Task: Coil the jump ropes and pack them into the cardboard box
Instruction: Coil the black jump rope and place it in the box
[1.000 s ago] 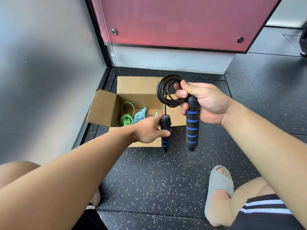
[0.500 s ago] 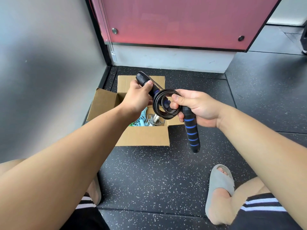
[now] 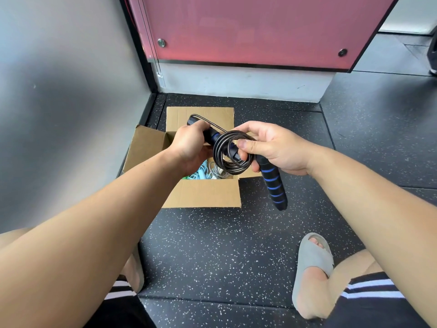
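Observation:
A black jump rope is wound into a small coil (image 3: 228, 153) held above the open cardboard box (image 3: 203, 194). My right hand (image 3: 274, 147) pinches the coil and grips one black handle with blue rings (image 3: 274, 185), which points down. My left hand (image 3: 191, 145) grips the other handle (image 3: 210, 133) and its end passes through the coil's middle. A length of cord runs from that handle's top into the coil. Inside the box lie a green rope (image 3: 186, 177), a light blue rope (image 3: 201, 171) and a whitish rope (image 3: 217, 172), partly hidden by my hands.
The box stands on black speckled rubber floor (image 3: 224, 245) in a corner, a grey wall (image 3: 59, 102) to the left and a pink panel (image 3: 248, 27) behind it. My feet in grey slippers (image 3: 312, 259) are near the bottom edge.
My left hand has lifted its handle from hanging below the coil up to the far left and pushed it through the coil. The right hand has lowered the coil slightly.

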